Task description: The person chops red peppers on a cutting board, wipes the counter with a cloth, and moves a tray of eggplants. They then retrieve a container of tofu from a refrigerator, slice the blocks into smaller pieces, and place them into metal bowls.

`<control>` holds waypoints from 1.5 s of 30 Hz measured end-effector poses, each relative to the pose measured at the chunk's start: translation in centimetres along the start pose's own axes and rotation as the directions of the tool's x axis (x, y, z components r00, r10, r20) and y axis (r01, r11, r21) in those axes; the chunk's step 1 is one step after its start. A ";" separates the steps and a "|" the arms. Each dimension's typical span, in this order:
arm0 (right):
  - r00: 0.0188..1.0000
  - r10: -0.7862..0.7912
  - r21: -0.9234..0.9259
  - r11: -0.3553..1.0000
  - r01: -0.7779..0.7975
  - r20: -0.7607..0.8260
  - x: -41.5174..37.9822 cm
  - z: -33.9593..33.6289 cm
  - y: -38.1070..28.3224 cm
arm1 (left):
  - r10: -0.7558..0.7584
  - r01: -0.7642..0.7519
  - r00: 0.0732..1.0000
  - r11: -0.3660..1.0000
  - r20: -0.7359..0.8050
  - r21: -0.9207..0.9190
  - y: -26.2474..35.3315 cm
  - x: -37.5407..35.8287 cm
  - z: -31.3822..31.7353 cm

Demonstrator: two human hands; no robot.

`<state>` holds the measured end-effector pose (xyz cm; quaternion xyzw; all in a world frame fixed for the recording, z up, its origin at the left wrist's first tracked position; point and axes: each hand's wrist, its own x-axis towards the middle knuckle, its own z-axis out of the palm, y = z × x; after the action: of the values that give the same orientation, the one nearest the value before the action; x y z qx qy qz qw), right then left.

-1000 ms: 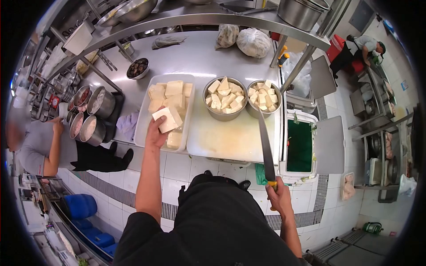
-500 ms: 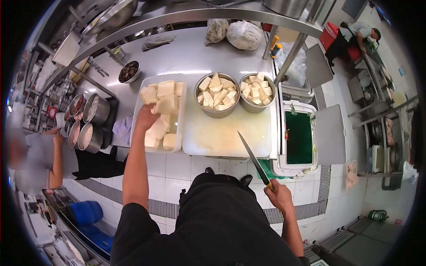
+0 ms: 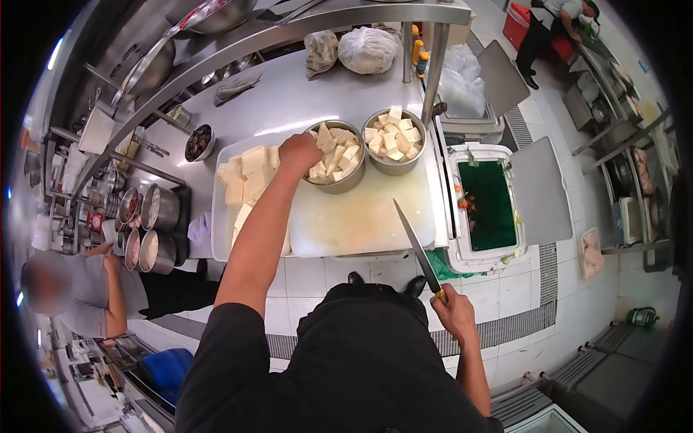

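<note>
My left hand [image 3: 299, 153] is at the left rim of a round metal pot [image 3: 341, 189] that holds cut chunks of tofu [image 3: 337, 164]. Its fingers are curled over the chunks, and what they grip, if anything, is hidden. Off to the right, my right hand [image 3: 456, 312] is closed around the handle of a long kitchen knife [image 3: 417, 245], its blade pointing up over the white cutting board [image 3: 361, 216]. A second metal pot [image 3: 393, 167] of tofu chunks stands beside the first. Left of the board, larger tofu blocks [image 3: 249, 177] lie in a white tray [image 3: 224, 245], partly behind my left forearm.
A white bin [image 3: 455, 209] with a dark green inside stands to the right of the table. A metal shelf rail [image 3: 289, 32] crosses overhead. One person [image 3: 108, 289] stands at the left beside several pots [image 3: 160, 208]; another person [image 3: 556, 36] bends at the far right.
My left hand has moved right, from the tofu blocks in the tray to the left pot. My right hand still holds the knife in nearly the same place. The view has shifted slightly.
</note>
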<state>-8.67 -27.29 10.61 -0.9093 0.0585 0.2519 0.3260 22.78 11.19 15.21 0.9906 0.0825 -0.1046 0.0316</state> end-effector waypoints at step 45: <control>0.995 0.087 0.024 0.996 -0.086 -0.044 -0.2 -1.3 4.2 | 0.278 -0.221 0.950 0.920 0.142 -0.323 6.6 2.2 -4.6</control>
<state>-9.43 -31.33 9.18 -0.9077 0.1081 0.2444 0.3234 26.99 5.41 19.54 0.9622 -0.0329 -0.1775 0.2037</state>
